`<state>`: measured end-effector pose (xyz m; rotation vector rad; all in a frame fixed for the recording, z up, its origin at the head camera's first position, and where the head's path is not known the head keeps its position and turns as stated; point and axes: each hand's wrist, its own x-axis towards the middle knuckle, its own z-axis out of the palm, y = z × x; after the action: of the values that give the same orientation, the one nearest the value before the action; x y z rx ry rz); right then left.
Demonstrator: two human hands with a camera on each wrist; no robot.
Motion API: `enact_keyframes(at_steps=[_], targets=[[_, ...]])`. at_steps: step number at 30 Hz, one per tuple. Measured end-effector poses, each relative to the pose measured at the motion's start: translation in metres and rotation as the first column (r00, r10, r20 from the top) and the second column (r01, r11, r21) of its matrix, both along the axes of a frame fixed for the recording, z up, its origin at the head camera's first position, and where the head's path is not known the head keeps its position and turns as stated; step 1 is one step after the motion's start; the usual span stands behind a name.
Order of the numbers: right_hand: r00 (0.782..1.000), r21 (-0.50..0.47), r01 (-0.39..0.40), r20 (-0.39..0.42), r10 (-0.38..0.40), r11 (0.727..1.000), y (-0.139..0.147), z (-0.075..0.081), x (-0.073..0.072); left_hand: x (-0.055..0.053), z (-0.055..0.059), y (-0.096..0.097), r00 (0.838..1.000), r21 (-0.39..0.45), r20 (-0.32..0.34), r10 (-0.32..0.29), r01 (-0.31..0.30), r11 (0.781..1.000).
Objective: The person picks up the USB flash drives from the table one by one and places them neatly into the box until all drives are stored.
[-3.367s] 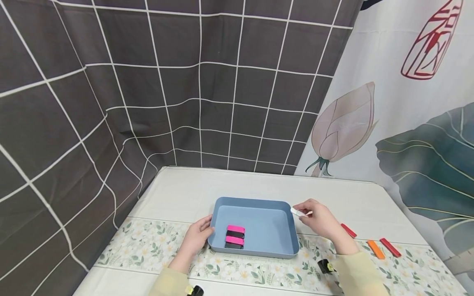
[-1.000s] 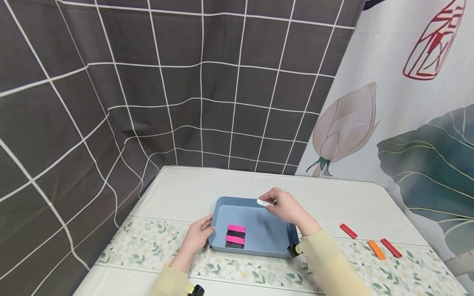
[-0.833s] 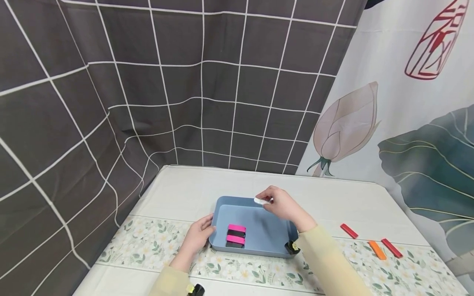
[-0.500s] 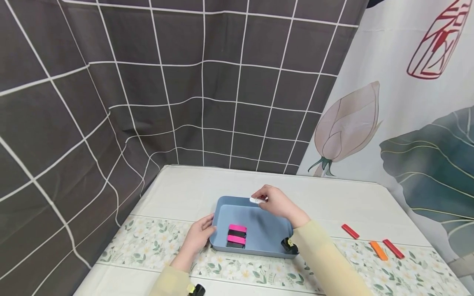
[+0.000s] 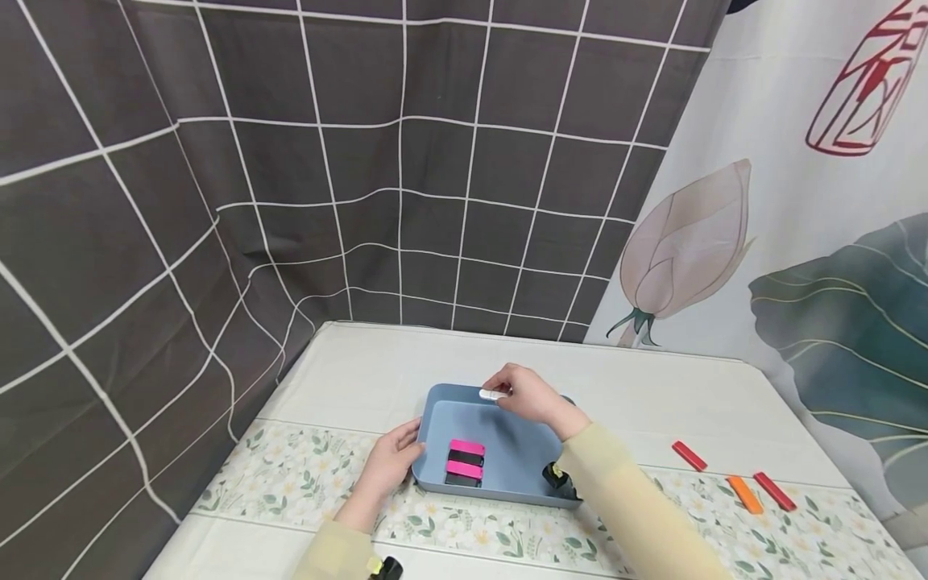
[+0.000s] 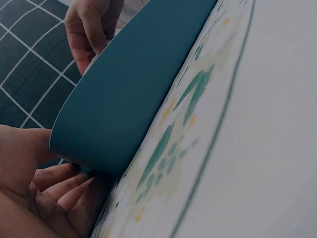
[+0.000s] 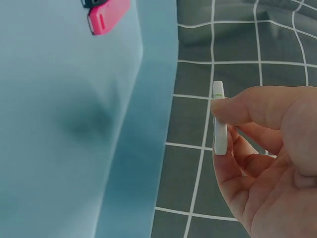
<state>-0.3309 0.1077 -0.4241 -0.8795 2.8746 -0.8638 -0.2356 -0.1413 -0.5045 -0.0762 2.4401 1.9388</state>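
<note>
A small white stick (image 7: 220, 119), bearing a pale green mark near one end, is being pinched between the thumb and fingers of the person's right hand (image 5: 528, 395). It is hovering over the far edge of a blue tray (image 5: 511, 463), about midway along. The left hand (image 5: 391, 461) is gripping the tray's left edge, its thumb over the rim and its fingers outside. Inside, toward the front-left corner, an upper pink strip (image 5: 467, 446), an upper black strip (image 5: 466, 458), a lower pink strip (image 5: 464, 469) and a lower black strip (image 5: 461, 479) are lying close together in a row; the tray's floor is stretching from them to the right wall.

The tray is sitting on a table (image 5: 391, 354), its front part over a floral band (image 5: 319, 463), with white cloth running behind it to the back edge. Toward the table's right edge, an orange bar (image 5: 744, 494) is lying between a nearer red bar (image 5: 689, 456) and a farther red bar (image 5: 774, 491). Behind, a dark grid curtain (image 5: 435, 161) is hanging beside a white curtain (image 5: 761, 80), whose red seal-like print (image 5: 870, 89) is showing strokes that cannot be read.
</note>
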Motion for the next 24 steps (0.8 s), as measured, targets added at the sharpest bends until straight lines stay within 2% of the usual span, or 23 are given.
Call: enact_keyframes(at_steps=[6, 15, 24], targets=[[1.0, 0.004, -0.008, 0.015, 0.008, 1.0, -0.007, -0.006, -0.001, 0.0, 0.001, 0.0, 1.0, 0.002, -0.012, -0.009, 0.009, 1.0], [0.996, 0.043, -0.086, 0.018, 0.085, 0.995, -0.019, -0.015, 0.0, 0.0, 0.0, 0.0, 1.0, 0.014, -0.007, -0.009, 0.009, 1.0], [0.994, 0.097, -0.1, 0.042, 0.097, 0.99, -0.028, -0.019, 0.003, 0.0, 0.0, 0.001, 1.0, -0.001, -0.019, -0.012, 0.012, 1.0]])
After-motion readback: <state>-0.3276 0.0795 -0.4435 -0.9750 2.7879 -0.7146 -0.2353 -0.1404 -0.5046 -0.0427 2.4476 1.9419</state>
